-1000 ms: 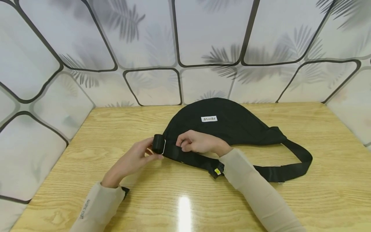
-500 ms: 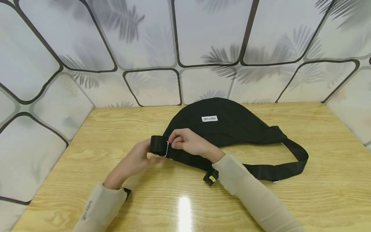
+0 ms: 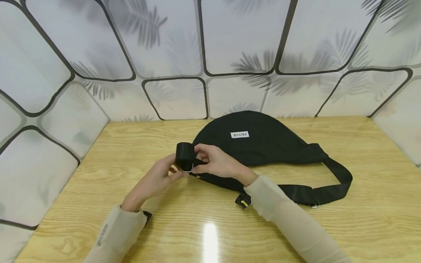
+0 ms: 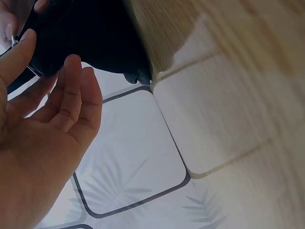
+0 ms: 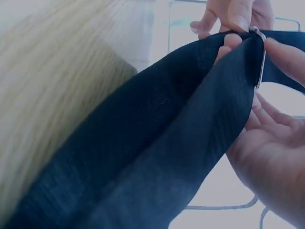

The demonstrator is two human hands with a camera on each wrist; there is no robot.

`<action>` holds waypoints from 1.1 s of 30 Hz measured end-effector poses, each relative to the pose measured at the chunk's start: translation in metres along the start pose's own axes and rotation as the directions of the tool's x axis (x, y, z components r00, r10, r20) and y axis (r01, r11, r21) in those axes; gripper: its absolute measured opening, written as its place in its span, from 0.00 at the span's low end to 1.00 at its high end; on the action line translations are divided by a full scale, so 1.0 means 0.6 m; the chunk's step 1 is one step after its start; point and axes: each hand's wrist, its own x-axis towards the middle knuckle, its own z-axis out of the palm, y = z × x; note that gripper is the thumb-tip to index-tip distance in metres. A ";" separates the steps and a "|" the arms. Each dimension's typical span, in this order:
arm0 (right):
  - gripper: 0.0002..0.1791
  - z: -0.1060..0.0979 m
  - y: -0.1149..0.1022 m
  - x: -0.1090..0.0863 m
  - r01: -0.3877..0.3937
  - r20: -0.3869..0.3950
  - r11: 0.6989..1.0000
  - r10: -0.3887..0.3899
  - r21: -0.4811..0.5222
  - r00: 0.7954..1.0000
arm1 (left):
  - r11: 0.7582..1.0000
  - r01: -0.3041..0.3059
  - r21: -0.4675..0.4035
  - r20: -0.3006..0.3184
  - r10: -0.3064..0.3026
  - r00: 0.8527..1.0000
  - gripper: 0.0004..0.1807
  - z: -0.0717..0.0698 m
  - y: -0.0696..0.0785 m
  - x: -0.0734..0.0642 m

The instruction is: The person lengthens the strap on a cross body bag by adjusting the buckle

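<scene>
A black crossbody bag (image 3: pixel 263 144) with a white label lies on the wooden table in the head view. Its strap (image 3: pixel 185 155) bends into a raised loop at the bag's left end, beside a thin metal slider (image 5: pixel 261 57). My left hand (image 3: pixel 152 182) pinches the strap by the slider, the thumb underneath. From the other side my right hand (image 3: pixel 222 164) pinches the strap and slider between thumb and fingers. In the right wrist view two layers of webbing run up to the slider. The bag hides part of the left wrist view's upper corner.
The strap's far loop (image 3: pixel 342 182) curves over the table (image 3: pixel 158 233) to the right, with a second metal slider (image 3: pixel 314 206) on it. A small black device with a yellow mark (image 3: pixel 243 201) sits at my right cuff. Patterned panels (image 3: pixel 236 40) stand behind the table.
My right hand has moved left along the strap to the slider and now grips there beside the left hand. The strap loop at the left hand has grown larger and risen slightly.
</scene>
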 end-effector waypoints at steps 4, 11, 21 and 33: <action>0.25 0.012 -0.005 0.001 0.017 -0.033 0.993 -0.020 -0.114 0.999 | 1.000 0.011 0.019 0.010 -0.012 1.000 0.09 -0.003 0.000 0.002; 0.25 0.031 -0.010 0.003 0.016 -0.108 0.973 -0.041 -0.229 0.993 | 0.998 0.029 0.049 0.011 -0.029 1.000 0.11 -0.006 0.004 0.001; 0.21 0.030 -0.012 0.006 0.058 -0.130 0.945 -0.105 -0.322 0.986 | 0.998 0.008 0.065 0.026 -0.010 1.000 0.15 -0.010 0.004 0.000; 0.21 0.017 -0.010 -0.002 0.059 -0.136 0.940 -0.110 -0.335 0.985 | 0.997 0.012 0.072 0.064 -0.016 0.998 0.18 -0.011 -0.003 -0.003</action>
